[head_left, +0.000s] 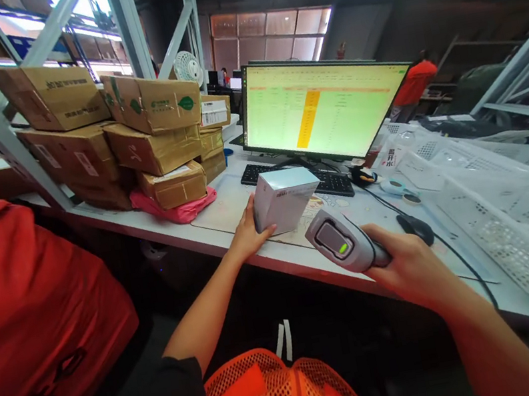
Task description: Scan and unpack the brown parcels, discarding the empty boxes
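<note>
My left hand [249, 233] grips the lower left side of a white box [285, 200], which is tilted at the front of the desk, before the keyboard. Whether the box touches the desk I cannot tell. In my right hand [402, 263] is a grey barcode scanner [337, 240], fingers wrapped round its handle. A green light glows on the scanner's top, and its head points left towards the box. Behind the box lies a black keyboard [336, 182], partly hidden, below a monitor [325, 107] showing a spreadsheet with an orange column.
Cardboard boxes [152, 102] are stacked at the left, with a pink bag [179, 205] under them. On the right stand white perforated baskets [511, 217], a black mouse [416, 229] and tape rolls [394, 186]. A red sack [30, 284] bulges beside the desk. Farther back is a person in orange [415, 81].
</note>
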Tool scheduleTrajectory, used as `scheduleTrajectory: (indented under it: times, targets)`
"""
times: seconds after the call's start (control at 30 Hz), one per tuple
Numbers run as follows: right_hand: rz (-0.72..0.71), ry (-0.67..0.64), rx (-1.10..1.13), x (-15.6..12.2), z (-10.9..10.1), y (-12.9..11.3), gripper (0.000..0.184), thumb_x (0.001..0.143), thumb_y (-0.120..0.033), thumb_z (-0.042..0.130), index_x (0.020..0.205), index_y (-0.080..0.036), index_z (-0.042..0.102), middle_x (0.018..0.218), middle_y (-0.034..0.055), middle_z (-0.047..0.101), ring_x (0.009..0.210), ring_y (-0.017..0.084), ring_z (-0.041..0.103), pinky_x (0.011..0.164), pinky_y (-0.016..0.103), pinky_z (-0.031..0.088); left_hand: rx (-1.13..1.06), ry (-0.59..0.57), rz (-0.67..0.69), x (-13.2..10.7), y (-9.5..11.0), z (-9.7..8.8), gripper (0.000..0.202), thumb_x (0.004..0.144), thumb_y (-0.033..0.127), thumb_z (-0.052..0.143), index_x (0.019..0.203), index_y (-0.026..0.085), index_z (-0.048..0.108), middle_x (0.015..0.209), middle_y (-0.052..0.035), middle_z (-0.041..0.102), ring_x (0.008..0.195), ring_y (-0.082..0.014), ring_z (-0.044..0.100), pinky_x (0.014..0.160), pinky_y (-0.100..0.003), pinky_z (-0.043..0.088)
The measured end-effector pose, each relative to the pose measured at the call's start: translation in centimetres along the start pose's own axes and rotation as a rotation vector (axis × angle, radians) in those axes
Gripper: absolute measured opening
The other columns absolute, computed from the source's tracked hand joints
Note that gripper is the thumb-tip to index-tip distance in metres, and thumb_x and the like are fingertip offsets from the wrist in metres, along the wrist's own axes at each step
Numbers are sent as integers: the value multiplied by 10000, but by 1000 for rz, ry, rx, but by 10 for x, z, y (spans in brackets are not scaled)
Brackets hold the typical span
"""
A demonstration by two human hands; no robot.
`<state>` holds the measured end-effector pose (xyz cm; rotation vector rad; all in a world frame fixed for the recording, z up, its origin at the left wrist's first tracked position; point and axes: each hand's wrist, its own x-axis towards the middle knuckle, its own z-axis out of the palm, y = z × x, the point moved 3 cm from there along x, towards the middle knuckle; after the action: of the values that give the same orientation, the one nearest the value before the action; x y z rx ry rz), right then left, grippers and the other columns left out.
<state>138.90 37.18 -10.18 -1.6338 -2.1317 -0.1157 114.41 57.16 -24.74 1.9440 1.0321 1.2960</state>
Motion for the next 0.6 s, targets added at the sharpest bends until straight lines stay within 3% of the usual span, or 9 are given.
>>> scheduleTrajectory:
  times: [0.1, 0.2, 0.3, 0.37, 0.47, 0.6]
  targets:
    - [163, 32, -104, 24, 13, 40, 399, 817, -462, 641, 1169, -288, 707, 850, 48, 749, 749, 284, 709, 664, 352, 504, -25, 4, 2, 1, -4, 2, 1133, 871, 433, 785, 1727, 258, 62, 1697, -214, 353, 1540, -396, 421, 1233, -595, 391]
    - [394, 53, -206, 49, 28, 101, 481, 879, -525, 623, 1239, -218, 706, 935, 104, 767, 890, 337, 731, 726, 377, 520, -67, 72, -6, 2, -10, 1, 1159, 844, 432, 809, 1716, 230, 72, 1607, -230, 450, 1489, -391, 468, 1227, -604, 384]
    - [609, -12, -261, 64, 46, 156, 515, 955, -482, 580, 1337, -151, 677, 1122, 177, 768, 1070, 364, 728, 819, 399, 544, -110, 177, 1, 2, -12, -3, 1079, 831, 424, 820, 1681, 232, 184, 1604, -211, 446, 1495, -365, 455, 1251, -575, 360]
    - [737, -96, -290, 66, 55, 179, 545, 986, -463, 558, 1385, -103, 650, 1233, 231, 738, 1158, 377, 712, 888, 420, 552, -128, 233, 4, 1, -12, -6, 960, 834, 416, 814, 1622, 228, 299, 1614, -199, 440, 1507, -350, 443, 1258, -545, 360]
    - [849, -204, -362, 69, 61, 189, 601, 981, -506, 580, 1375, -58, 653, 1327, 287, 687, 1230, 424, 677, 965, 488, 551, -137, 273, -37, 0, -14, -8, 839, 837, 413, 806, 1536, 214, 386, 1553, -193, 503, 1444, -337, 512, 1217, -521, 419]
    - [751, -25, -451, 104, 60, 170, 581, 1033, -440, 480, 1419, -30, 622, 1402, 317, 630, 1320, 447, 607, 1057, 545, 512, -111, 256, -62, 0, -16, -9, 845, 813, 420, 824, 1511, 225, 391, 1519, -178, 529, 1399, -324, 551, 1184, -497, 456]
